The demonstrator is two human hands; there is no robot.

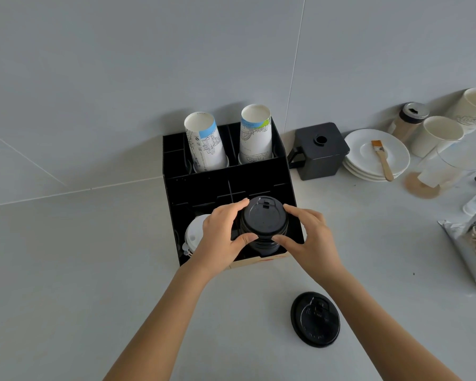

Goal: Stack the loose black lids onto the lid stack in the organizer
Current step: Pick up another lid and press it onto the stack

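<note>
A black organizer point(259, 185) stands on the counter against the wall. In its front right compartment rises a stack of black lids point(264, 224). My left hand point(223, 235) and my right hand point(308, 235) grip the top of that stack from either side, thumbs at the front, fingers at the back. One loose black lid point(315, 318) lies flat on the counter in front of the organizer, right of my right forearm. White lids point(194, 235) sit in the front left compartment, partly hidden behind my left hand.
Two stacks of printed paper cups point(204, 141) stand in the organizer's back row. To the right are a black square container point(320, 152), stacked white saucers point(366, 158) with a brush on them, a shaker jar point(408, 119), white cups, a glass and a foil bag point(470, 243).
</note>
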